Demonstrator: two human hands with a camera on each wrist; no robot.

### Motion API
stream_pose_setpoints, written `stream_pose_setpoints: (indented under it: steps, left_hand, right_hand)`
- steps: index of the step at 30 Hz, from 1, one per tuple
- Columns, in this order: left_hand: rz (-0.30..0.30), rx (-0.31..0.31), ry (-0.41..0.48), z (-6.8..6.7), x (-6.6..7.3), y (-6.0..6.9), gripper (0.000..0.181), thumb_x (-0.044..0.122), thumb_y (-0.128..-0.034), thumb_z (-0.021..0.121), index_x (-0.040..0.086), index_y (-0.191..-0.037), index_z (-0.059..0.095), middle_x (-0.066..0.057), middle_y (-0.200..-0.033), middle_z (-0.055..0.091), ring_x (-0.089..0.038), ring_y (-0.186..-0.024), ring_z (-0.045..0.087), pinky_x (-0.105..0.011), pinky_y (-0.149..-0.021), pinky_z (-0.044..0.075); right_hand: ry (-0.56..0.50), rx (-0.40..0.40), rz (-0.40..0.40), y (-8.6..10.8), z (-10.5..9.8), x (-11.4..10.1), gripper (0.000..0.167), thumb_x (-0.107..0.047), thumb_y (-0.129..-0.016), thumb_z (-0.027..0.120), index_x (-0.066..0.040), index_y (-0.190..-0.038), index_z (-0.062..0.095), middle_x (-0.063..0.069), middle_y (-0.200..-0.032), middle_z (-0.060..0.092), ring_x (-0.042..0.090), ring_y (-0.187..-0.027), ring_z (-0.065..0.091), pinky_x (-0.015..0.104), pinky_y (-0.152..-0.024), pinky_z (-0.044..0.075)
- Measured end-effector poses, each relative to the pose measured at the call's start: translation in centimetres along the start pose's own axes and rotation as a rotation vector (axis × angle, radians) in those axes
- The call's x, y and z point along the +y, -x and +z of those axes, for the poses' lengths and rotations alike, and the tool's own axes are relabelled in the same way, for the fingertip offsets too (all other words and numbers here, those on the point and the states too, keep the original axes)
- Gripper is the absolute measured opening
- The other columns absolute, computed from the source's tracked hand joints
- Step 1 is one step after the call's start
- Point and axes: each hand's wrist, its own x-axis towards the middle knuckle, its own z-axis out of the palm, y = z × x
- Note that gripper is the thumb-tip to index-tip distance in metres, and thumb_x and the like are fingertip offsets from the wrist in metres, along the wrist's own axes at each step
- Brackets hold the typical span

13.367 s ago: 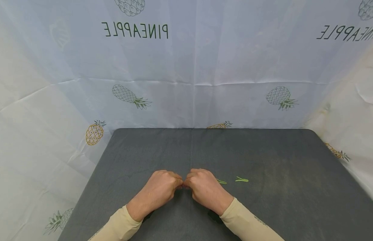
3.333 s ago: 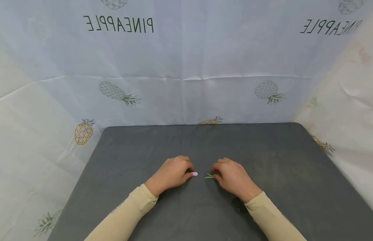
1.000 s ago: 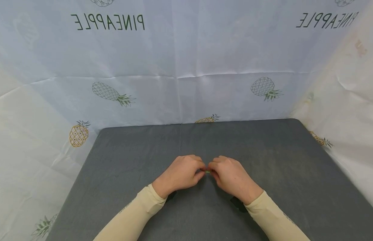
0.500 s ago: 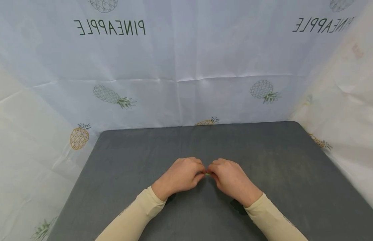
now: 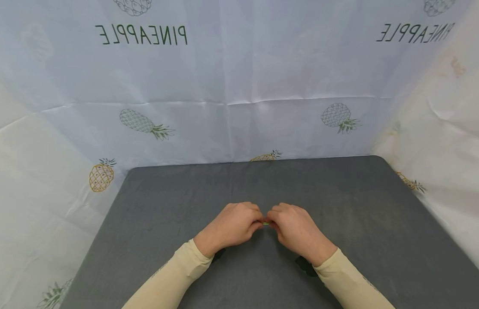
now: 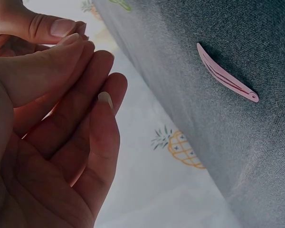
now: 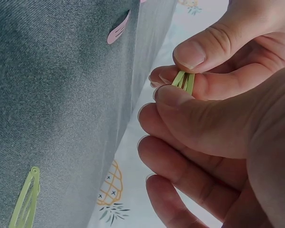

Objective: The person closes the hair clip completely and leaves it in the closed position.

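Observation:
Between both hands is a small green hair clip, seen closer in the right wrist view as a green clip with its prongs spread. My left hand pinches one end between thumb and index finger. The other end is pinched by my right hand, its fingertips nearly touching the left ones. In the left wrist view my left hand covers the clip. A pink hair clip lies on the dark cloth there, and the right wrist view shows a pink clip too.
A second green clip lies on the cloth near my right hand. The dark grey table has rounded back corners. White cloth printed with pineapples hangs behind and at both sides.
Compared with about three seconds ago, my hands have come together, and my left hand now pinches the green clip instead of a pink one. In the last half second nothing clearly moved.

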Motion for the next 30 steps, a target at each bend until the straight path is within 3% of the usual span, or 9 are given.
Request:
stream_pose_setpoints:
  steps: [30]
  left_hand:
    - [-0.011, -0.040, 0.046, -0.04, 0.03, -0.15, 0.008, 0.020, -0.1002, 0.079, 0.021, -0.101, 0.086, 0.007, -0.097, 0.078, -0.006, -0.077, 0.065, -0.022, -0.066, 0.052]
  right_hand:
    - [0.004, 0.000, -0.016, 0.12, 0.26, 0.04, 0.027, 0.002, -0.085, 0.088, -0.020, -0.081, 0.073, -0.008, -0.074, 0.062, 0.009, -0.068, 0.055, 0.026, -0.065, 0.050]
